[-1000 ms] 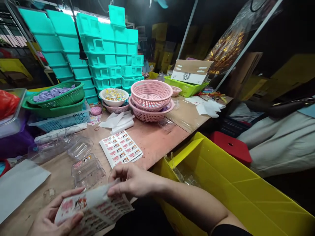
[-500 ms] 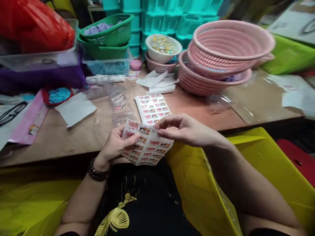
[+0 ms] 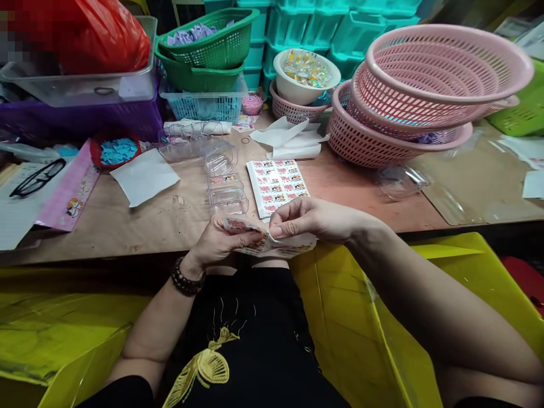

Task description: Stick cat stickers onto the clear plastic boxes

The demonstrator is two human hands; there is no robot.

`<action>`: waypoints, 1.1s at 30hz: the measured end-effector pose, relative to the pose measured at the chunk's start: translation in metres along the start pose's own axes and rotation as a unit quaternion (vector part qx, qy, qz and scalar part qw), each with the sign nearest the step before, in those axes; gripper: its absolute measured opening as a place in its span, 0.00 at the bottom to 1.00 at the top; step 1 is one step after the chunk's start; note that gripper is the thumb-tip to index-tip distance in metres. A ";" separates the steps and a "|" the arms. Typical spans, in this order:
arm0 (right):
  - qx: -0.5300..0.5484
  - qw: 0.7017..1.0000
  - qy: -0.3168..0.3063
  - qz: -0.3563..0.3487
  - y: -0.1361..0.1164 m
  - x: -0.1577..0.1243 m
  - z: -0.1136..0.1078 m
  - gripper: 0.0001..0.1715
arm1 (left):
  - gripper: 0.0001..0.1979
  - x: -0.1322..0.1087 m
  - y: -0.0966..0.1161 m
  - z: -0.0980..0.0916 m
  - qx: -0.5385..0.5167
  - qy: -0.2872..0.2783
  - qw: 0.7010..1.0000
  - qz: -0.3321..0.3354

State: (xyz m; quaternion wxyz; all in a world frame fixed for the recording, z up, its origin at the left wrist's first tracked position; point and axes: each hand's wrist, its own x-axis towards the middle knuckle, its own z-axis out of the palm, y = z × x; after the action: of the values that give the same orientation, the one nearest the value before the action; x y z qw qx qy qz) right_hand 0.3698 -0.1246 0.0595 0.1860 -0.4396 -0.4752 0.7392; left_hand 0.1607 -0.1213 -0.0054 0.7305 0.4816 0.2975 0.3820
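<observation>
Hands (image 3: pixel 219 241) (image 3: pixel 300 218) are pinching a sheet (image 3: pixel 278 247) by the counter's (image 3: pixel 140 232) front edge; one case (image 3: pixel 227 195) is carrying a sticker (image 3: pixel 223 179), many remaining.

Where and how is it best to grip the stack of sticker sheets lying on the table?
Probably by its right edge, coming from the right: the stack of sticker sheets lies flat, bare table borders that edge, while a clear plastic box sits close on the left.

Sticker stack (image 3: pixel 280 180) on table (image 3: pixel 335 201), behind sticker sheet (image 3: pixel 278 249); plastic box (image 3: pixel 227 194) left of stack; baskets (image 3: pixel 395 141) behind, right.
</observation>
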 end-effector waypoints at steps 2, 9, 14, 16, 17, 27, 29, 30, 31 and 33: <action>-0.020 0.999 -0.023 0.014 0.000 0.003 0.000 0.15 | 0.15 0.000 0.001 -0.001 0.023 -0.023 0.999 0.009; -0.203 0.959 0.137 -0.144 0.009 0.001 0.012 0.10 | 0.16 0.004 -0.009 -0.003 0.013 0.014 1.000 0.013; -0.378 0.824 0.286 -0.309 0.030 -0.006 0.028 0.05 | 0.17 0.004 -0.019 -0.002 0.016 0.072 0.997 -0.010; -0.384 0.807 0.310 -0.324 0.039 -0.002 0.030 0.01 | 0.17 0.003 -0.021 -0.001 0.011 0.069 0.997 -0.022; -0.383 0.799 0.325 -0.331 0.043 0.001 0.030 0.04 | 0.16 0.002 -0.022 -0.001 0.003 0.065 0.997 -0.028; -0.595 0.524 0.375 -0.479 0.073 0.030 0.020 0.08 | 0.22 -0.001 -0.032 -0.005 -0.130 0.049 0.985 -0.105; -0.643 0.479 0.287 -0.524 0.076 0.035 0.019 0.11 | 0.27 0.001 -0.036 -0.007 -0.137 0.063 0.983 -0.103; -0.643 0.492 0.261 -0.525 0.074 0.036 0.020 0.11 | 0.30 0.001 -0.037 -0.007 -0.131 0.077 0.983 -0.099; -0.625 0.530 0.254 -0.513 0.070 0.035 0.022 0.10 | 0.32 0.001 -0.039 -0.008 -0.116 0.094 0.984 -0.095; -0.540 0.646 0.257 -0.474 0.057 0.028 0.028 0.09 | 0.37 0.000 -0.041 -0.009 -0.067 0.114 0.986 -0.099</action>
State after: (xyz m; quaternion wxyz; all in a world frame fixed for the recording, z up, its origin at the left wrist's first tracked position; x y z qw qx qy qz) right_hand 0.3391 -0.1475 0.0016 0.3552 -0.3494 -0.8668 0.0191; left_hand 0.1643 -0.1269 -0.0471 0.7568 0.3529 0.3986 0.3792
